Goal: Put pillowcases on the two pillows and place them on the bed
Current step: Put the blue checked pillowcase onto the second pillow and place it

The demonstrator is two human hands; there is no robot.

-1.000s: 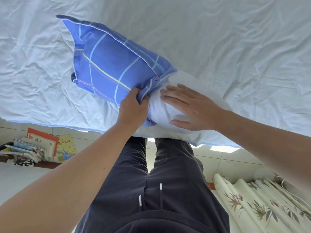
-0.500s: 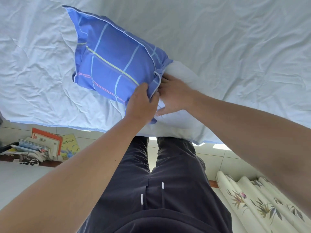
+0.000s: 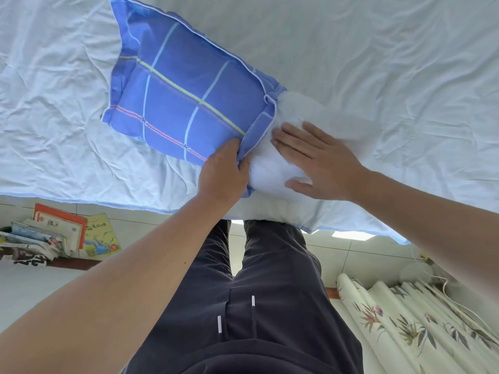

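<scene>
A blue checked pillowcase lies on the bed, covering most of a white pillow whose near end still sticks out of the opening. My left hand grips the edge of the pillowcase opening near the bed's front edge. My right hand lies flat with straight fingers on the exposed white pillow end, just right of the opening. A second pillow is not in view.
The bed sheet is pale blue and wrinkled, its front edge close to my legs. A stack of books sits on the floor at the left. Floral curtains hang at the lower right.
My right hand has come out of the pillowcase opening and now lies flat on the exposed pillow end. My left hand keeps its grip on the opening's edge.
</scene>
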